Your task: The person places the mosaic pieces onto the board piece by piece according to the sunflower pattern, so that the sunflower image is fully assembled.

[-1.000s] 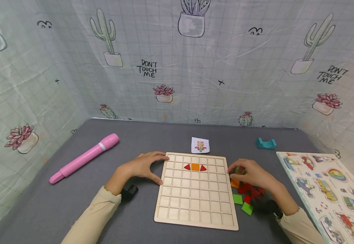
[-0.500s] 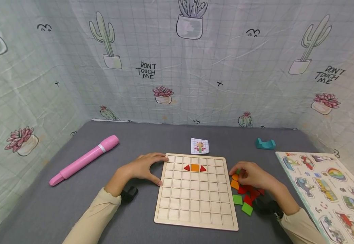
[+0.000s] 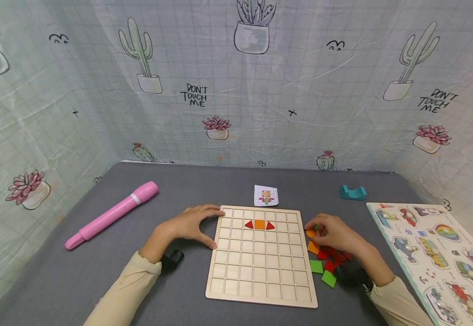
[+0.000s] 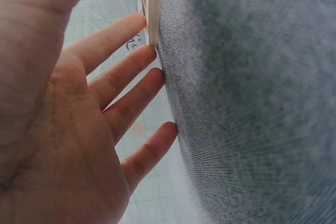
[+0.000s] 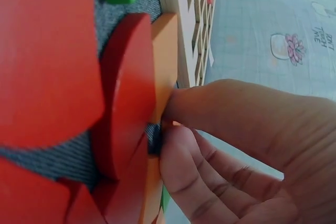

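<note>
A pale wooden grid board (image 3: 261, 271) lies on the dark table, with an orange square (image 3: 259, 224) between two red triangles (image 3: 249, 224) near its far side. My left hand (image 3: 189, 222) rests at the board's left edge, thumb and fingers spread; in the left wrist view the fingers (image 4: 128, 103) are fairly straight against the edge. Just off the board's right side, my right hand (image 3: 336, 232) pinches a small orange piece (image 3: 311, 233) between thumb and index finger, its shape partly hidden. Beneath that hand are red pieces (image 5: 128, 93), another orange piece (image 3: 313, 247) and green squares (image 3: 316, 266).
A small card with a flower pattern (image 3: 266, 195) lies behind the board. To the left is a pink pen-shaped thing (image 3: 112, 215). A teal holder (image 3: 353, 193) stands back right, and a picture puzzle board (image 3: 420, 226) lies at the far right. A printed cloth hangs behind.
My right hand's fingers have shifted over the pile, from by a green piece to an orange piece now between the fingertips. My left hand stays at the board's edge.
</note>
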The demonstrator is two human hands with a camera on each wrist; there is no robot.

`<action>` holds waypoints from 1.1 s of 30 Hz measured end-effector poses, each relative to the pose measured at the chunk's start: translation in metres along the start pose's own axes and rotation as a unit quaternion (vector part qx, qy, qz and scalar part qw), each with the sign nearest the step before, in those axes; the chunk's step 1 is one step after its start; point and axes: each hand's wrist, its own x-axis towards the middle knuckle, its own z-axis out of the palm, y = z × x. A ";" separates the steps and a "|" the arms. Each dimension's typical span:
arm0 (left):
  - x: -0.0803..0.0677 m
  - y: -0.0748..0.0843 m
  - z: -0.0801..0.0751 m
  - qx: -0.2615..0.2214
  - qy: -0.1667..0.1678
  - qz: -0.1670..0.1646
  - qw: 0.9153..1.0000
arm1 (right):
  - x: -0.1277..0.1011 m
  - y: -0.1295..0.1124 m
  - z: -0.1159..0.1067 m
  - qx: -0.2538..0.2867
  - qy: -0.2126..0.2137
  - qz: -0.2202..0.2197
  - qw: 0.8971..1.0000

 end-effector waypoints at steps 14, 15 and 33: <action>-0.001 -0.001 0.000 -0.006 -0.002 -0.005 1.000 | 0.006 0.000 0.002 -0.017 0.018 -0.008 1.000; 0.000 -0.001 0.000 -0.006 -0.003 -0.005 1.000 | 0.006 -0.001 0.003 -0.016 0.019 -0.008 1.000; 0.001 -0.001 0.001 -0.012 -0.001 -0.003 1.000 | 0.034 -0.030 0.011 -0.014 -0.019 -0.035 0.999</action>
